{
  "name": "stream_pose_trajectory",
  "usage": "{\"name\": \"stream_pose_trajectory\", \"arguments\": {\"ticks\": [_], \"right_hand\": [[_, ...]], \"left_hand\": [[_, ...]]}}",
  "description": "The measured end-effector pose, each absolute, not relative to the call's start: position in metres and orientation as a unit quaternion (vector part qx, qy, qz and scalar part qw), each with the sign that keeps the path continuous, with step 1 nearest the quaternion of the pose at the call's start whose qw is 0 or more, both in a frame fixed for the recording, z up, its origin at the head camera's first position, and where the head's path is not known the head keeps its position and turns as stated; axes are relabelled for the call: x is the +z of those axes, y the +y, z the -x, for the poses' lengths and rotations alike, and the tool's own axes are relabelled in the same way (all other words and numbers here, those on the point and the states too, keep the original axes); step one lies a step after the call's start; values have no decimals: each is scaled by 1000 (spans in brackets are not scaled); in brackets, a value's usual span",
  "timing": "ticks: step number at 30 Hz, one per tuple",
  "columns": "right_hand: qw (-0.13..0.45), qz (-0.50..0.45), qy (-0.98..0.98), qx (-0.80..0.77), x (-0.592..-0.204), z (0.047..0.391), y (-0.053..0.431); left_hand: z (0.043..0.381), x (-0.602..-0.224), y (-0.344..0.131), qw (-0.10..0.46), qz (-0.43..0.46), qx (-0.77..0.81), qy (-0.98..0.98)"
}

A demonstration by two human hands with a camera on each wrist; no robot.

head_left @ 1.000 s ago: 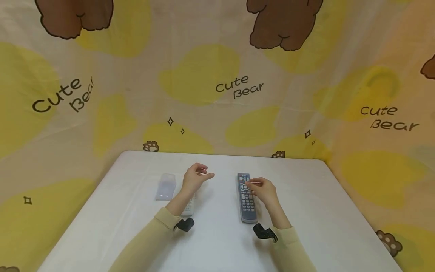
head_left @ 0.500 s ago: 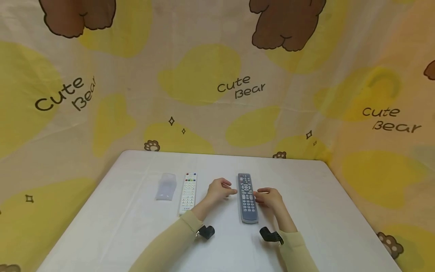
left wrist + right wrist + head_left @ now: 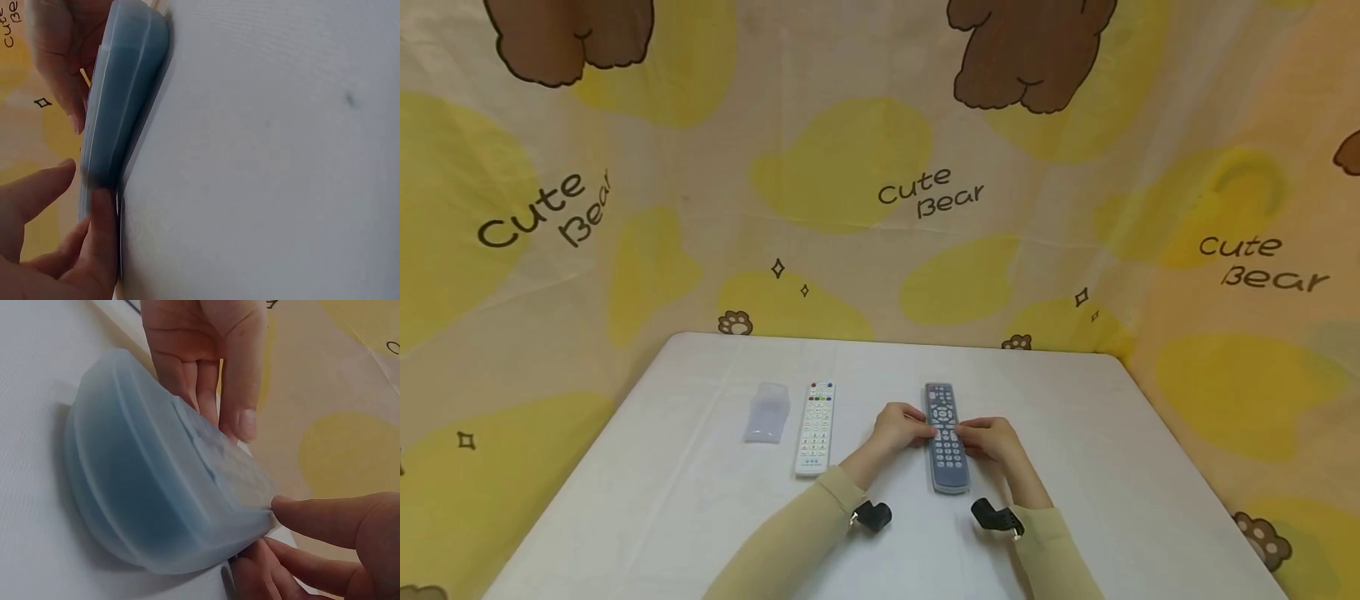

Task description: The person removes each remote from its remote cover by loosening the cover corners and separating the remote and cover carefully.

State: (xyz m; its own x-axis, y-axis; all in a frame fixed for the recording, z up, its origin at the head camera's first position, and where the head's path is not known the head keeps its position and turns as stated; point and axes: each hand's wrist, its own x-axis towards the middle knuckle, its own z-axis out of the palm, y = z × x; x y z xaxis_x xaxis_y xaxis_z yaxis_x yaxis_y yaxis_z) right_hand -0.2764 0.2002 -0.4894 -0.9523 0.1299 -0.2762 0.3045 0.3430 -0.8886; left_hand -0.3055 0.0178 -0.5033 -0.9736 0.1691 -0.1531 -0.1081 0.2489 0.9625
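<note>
A dark grey-blue remote control point(image 3: 950, 477) in what looks like a translucent cover lies lengthwise on the white table. At its left edge is my left hand point(image 3: 897, 427); the fingers touch the remote's side, while the left wrist view shows the thumb point(image 3: 50, 181) slightly apart from the top face. From the other side my right hand point(image 3: 996, 440) pinches the right edge, thumb point(image 3: 300, 511) on the upper rim and fingers low against the side. Several fingertips are partly hidden by the remote.
A white remote control point(image 3: 815, 429) with coloured buttons lies left of my left hand. Beside it is a small clear plastic pouch point(image 3: 767, 414). The white table point(image 3: 1060, 400) ends at a patterned cloth backdrop point(image 3: 835, 167) behind and to the sides.
My left hand has moved right, from over the white remote to the grey-blue remote's left edge. My right hand has slid down along the right edge. Both remotes stay in place.
</note>
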Motion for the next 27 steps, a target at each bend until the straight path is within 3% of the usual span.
{"name": "stream_pose_trajectory", "arguments": {"ticks": [13, 27], "right_hand": [[74, -145, 803, -573, -489, 278, 198], [38, -123, 792, -597, -464, 272, 199]], "left_hand": [[303, -500, 20, 92, -32, 619, 779], [304, -475, 16, 50, -61, 622, 779]]}}
